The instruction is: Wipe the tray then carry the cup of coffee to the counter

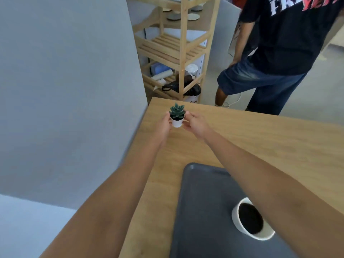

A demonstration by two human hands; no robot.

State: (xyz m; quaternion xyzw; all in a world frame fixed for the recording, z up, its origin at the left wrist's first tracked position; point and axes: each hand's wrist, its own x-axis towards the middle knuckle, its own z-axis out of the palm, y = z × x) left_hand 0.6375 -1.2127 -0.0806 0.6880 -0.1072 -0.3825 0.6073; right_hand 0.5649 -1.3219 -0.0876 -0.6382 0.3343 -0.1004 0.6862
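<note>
- Cupping a small potted succulent (176, 116) at the desk's (260, 138) far corner, left hand (164, 123) and right hand (195, 122) both grip it.
- Tray (201, 211) looks unwiped; no cloth visible.
- Cup of coffee (250, 218) sits on the tray, uncarried.

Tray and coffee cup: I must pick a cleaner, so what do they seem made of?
The tray looks like dark grey matte plastic: an even, dull surface, rounded corners and a low moulded rim, though coated metal is possible. The coffee cup looks like white glazed ceramic: a thick, smooth wall.
</note>
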